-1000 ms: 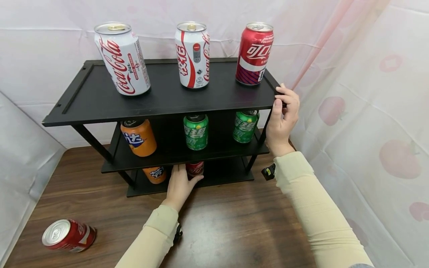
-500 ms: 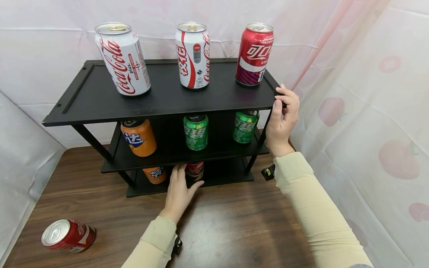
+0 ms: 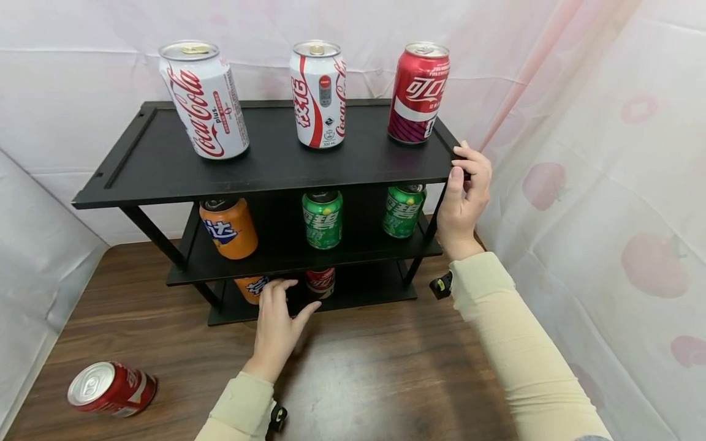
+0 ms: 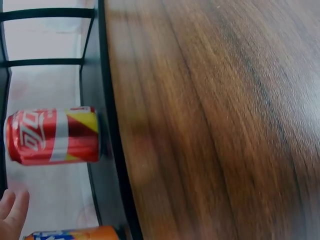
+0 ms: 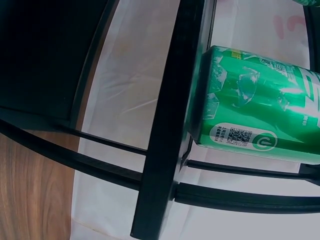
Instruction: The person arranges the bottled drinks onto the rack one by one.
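A black three-tier shelf stands on the wooden table. My left hand is just in front of its bottom tier, thumb and fingers spread apart with nothing between them. Behind and right of that hand a red cola can stands upright on the bottom tier; the left wrist view shows the same red can apart from the fingertips. An orange soda can stands to the left, partly covered by the hand. My right hand grips the top tier's right front corner.
Two white cola cans and a red can stand on top. The middle tier bears an orange can and two green cans. Another red can lies on the table at front left.
My left hand has drawn back from the red can on the bottom tier, moving left and toward me, and the can shows more fully. The right hand stays at the corner.
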A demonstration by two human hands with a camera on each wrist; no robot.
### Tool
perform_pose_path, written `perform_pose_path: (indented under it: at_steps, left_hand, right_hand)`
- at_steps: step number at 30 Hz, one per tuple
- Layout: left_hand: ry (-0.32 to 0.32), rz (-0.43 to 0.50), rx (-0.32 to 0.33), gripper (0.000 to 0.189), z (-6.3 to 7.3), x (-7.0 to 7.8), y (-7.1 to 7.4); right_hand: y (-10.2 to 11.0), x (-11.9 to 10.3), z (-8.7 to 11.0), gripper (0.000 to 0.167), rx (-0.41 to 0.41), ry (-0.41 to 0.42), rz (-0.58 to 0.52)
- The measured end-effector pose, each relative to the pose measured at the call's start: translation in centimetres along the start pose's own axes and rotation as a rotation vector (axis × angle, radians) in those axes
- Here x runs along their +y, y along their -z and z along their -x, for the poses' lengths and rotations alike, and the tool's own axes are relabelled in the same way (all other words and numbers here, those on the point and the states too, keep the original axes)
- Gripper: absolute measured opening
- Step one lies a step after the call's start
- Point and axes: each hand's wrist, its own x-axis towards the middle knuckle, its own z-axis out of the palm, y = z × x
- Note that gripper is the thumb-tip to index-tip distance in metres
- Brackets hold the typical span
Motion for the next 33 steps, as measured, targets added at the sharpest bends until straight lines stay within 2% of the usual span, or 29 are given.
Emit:
perform_pose_path:
  at_steps: [6, 14, 21, 28, 33]
  left_hand:
    - [-0.021, -0.02, 0.062, 0.059, 0.3, 0.0, 1.2]
    - [-0.047, -0.042, 0.145, 0.062, 1.1, -0.2, 3.0]
    - [-0.036, -0.074, 0.229, 0.067, 2.0, -0.7, 4.5]
    - [0.012, -0.082, 0.254, 0.065, 2.7, -1.5, 6.4]
    - [0.005, -0.099, 0.286, 0.074, 3.0, -2.1, 7.8]
  right_hand:
    - [0.1, -0.1, 0.0, 0.035, 0.0, 0.001, -0.002]
    - [0.0, -1.7, -0.1, 0.033, -0.014, -0.011, -0.002]
    - [-0.1, -2.2, -0.2, 0.032, -0.023, -0.007, -0.002]
    - [0.1, -1.9, -0.1, 0.035, -0.024, -0.012, 0.003]
    - [0.1, -1.2, -0.1, 0.036, -0.026, -0.008, 0.001]
